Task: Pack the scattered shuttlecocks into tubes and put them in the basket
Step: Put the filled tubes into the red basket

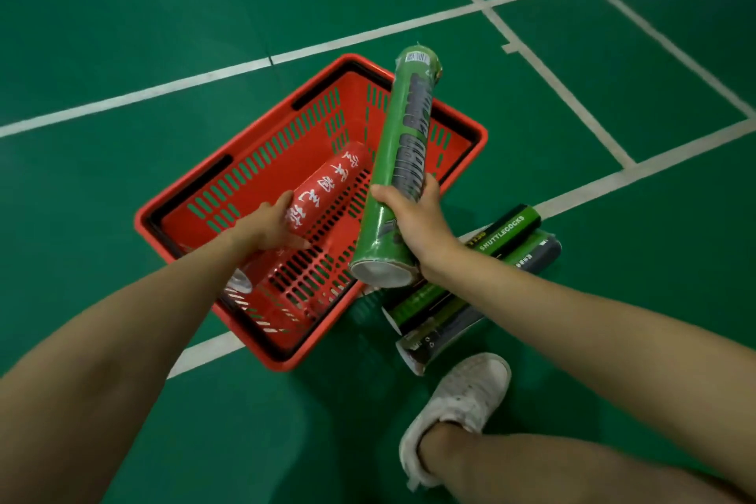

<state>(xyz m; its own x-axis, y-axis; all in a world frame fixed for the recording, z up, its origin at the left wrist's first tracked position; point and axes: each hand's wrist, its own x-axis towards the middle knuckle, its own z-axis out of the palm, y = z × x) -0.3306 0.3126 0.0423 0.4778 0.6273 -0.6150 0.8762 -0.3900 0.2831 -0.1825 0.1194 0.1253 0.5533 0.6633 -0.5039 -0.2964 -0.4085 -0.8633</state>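
A red plastic basket (pixel 462 123) sits on the green court floor. Inside it lies a red tube (pixel 327 188) with white characters, and my left hand (pixel 270 223) grips its near half down in the basket. My right hand (pixel 413 217) holds a long green tube (pixel 403 160) near its lower end, slanted above the basket's right rim, its white cap facing me. No loose shuttlecocks are in view.
Two more tubes, a green-and-black one (pixel 507 231) marked SHUTTLECOCKS and a dark grey one (pixel 446 333), lie on the floor right of the basket, under my right forearm. My white shoe (pixel 458 401) stands just below them. White court lines cross the floor.
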